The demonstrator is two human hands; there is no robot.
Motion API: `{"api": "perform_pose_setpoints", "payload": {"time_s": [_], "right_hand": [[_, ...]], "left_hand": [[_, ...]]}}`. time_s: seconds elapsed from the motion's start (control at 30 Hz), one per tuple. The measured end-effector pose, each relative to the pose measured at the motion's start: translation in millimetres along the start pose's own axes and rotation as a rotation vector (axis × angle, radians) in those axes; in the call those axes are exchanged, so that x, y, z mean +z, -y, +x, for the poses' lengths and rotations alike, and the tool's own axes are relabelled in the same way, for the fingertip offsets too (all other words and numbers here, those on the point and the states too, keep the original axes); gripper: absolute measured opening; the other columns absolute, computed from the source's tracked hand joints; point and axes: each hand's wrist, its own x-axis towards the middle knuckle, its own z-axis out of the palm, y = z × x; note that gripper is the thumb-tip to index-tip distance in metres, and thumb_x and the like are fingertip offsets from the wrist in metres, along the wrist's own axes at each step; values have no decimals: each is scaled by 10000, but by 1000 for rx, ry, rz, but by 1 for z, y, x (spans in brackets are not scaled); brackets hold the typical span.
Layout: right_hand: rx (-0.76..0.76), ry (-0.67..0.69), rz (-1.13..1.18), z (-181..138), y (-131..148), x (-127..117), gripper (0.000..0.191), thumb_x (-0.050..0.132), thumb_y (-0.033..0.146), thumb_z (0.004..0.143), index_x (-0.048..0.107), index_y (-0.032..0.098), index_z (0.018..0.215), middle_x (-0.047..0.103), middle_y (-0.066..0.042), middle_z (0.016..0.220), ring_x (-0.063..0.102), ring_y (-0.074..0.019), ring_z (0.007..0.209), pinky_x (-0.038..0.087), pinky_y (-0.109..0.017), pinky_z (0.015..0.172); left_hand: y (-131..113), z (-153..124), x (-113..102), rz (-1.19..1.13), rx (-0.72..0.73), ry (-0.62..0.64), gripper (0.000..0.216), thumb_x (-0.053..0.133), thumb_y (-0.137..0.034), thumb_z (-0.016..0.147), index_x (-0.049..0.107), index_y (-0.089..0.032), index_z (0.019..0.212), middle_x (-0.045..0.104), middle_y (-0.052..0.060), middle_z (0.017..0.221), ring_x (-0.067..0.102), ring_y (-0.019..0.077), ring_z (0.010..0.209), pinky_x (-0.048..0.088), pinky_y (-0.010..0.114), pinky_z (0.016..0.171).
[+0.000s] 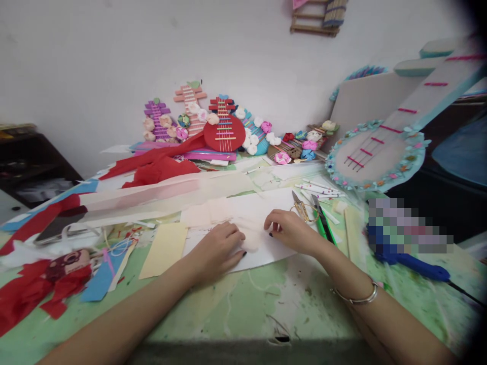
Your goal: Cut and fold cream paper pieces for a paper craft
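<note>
My left hand (pixel 218 248) and my right hand (pixel 291 230) both rest on a pale pink piece of crepe paper (pixel 251 230) lying on a white sheet (pixel 262 208) on the green table (pixel 243 304). Fingers of both hands pinch the paper's folded edge between them. The paper strip runs away to the left as a long pale band (pixel 152 195). A silver bracelet (pixel 359 299) sits on my right wrist.
Gold scissors (pixel 302 208) and green-handled tools (pixel 323 223) lie right of my right hand. A blue glue gun (pixel 413 263) sits further right. Red crepe paper (pixel 155 170), paper guitars (pixel 224 129) and paper flowers crowd the back; a yellow card (pixel 163 248) lies left.
</note>
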Motion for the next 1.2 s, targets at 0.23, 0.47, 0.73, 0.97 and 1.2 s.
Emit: {"api": "perform_pose_setpoints", "payload": {"time_s": [0.23, 0.47, 0.73, 0.97, 1.2], "right_hand": [[-89, 73, 85, -1, 11, -1, 250, 681, 115, 658, 648, 159, 902, 596, -61, 919, 553, -159, 811, 423, -274, 726], [-186, 4, 119, 3, 12, 20, 119, 598, 78, 730, 651, 148, 811, 624, -57, 842, 541, -164, 836, 409, -275, 755], [-70, -28, 174, 7, 12, 27, 161, 557, 58, 735, 655, 168, 799, 640, -31, 761, 558, -139, 720, 409, -246, 679], [13, -29, 226, 6, 10, 28, 128, 573, 106, 724, 629, 172, 819, 636, -9, 731, 561, -121, 664, 401, -226, 626], [21, -21, 183, 6, 12, 26, 138, 556, 112, 724, 657, 174, 794, 638, -7, 703, 547, -115, 635, 381, -221, 601]], "left_hand": [[10, 0, 9, 13, 27, -54, 192, 401, -188, 878, 574, -170, 795, 546, 71, 834, 498, 183, 800, 409, 318, 732], [15, 0, 15, -8, 17, -97, 186, 425, -179, 864, 590, -168, 780, 567, 64, 817, 513, 173, 785, 428, 298, 719], [8, -2, 2, -97, 75, -50, 125, 502, -142, 792, 615, -161, 840, 606, 77, 890, 549, 180, 841, 452, 314, 767], [13, -5, -1, -150, 122, -12, 182, 485, -149, 800, 637, -173, 897, 612, 86, 1008, 559, 187, 934, 458, 331, 818], [13, -5, -3, -168, 124, 5, 174, 470, -158, 815, 632, -161, 878, 617, 91, 1013, 556, 187, 955, 456, 331, 832]]}}
